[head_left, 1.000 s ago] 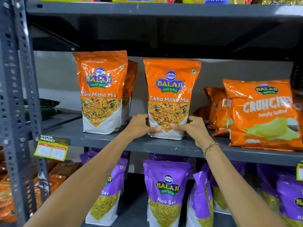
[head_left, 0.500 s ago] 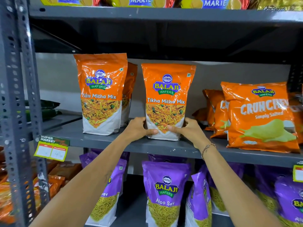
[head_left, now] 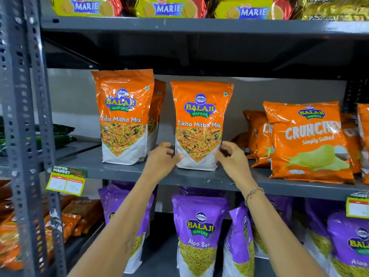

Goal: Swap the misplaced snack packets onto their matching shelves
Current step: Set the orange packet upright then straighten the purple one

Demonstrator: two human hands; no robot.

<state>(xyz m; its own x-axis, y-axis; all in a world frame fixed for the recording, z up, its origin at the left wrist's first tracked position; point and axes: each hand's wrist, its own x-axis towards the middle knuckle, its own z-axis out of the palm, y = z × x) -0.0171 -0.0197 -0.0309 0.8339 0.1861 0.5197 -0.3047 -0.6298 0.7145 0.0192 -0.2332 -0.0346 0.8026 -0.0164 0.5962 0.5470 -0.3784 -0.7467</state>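
An orange Tikha Mitha Mix packet [head_left: 200, 124] stands upright on the grey middle shelf [head_left: 219, 179]. My left hand [head_left: 160, 160] is at its lower left corner and my right hand [head_left: 232, 159] at its lower right corner. The fingers of both hands are loosened and spread, blurred, just off the packet's sides, with only the left thumb tip at its edge. Another Tikha Mitha Mix packet [head_left: 123, 116] stands to the left with one more behind it. Purple Aloo Sev packets [head_left: 199, 232] fill the shelf below.
Orange Crunchex Simply Salted bags [head_left: 307, 142] lean at the right of the middle shelf. Marie biscuit packs [head_left: 168, 8] lie on the top shelf. A perforated grey upright [head_left: 22, 116] stands at left, with a price tag [head_left: 65, 181] on the shelf edge.
Both hands gripped the packet's base before; now their fingers have loosened and come off its sides. The packet stands on the shelf. My view has tilted up slightly.
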